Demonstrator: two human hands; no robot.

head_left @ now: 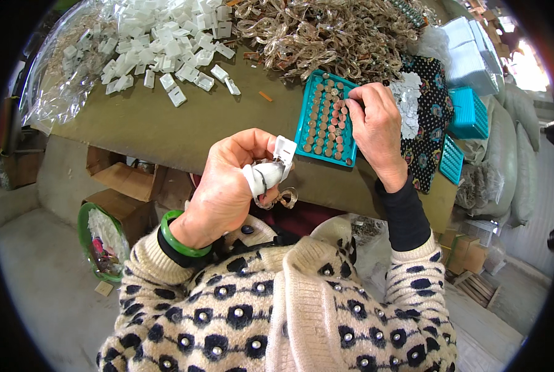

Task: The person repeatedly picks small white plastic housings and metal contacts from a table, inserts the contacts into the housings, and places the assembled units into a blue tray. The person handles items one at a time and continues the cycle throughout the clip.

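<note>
My left hand (218, 186) is closed around a small white plastic casing (284, 150), held above the table's near edge. White wrapping with a dark band (266, 176) shows around its fingers, and a loop of clear wire (285, 198) hangs below them. Right of it, a teal tray (302, 118) holds rows of small round discs (319, 132), some coppery, some pinkish. My right hand (376, 121) is over the tray's right side, thumb and forefinger pinched at the discs. Whatever sits between those fingertips is too small to make out.
White plastic casings (159, 46) lie heaped at the back left beside a clear plastic bag (53, 87). Bundled clear wires (326, 37) pile up behind the tray. Rightward are flat white pieces (407, 102), dark patterned cloth (423, 124) and stacked teal trays (469, 111).
</note>
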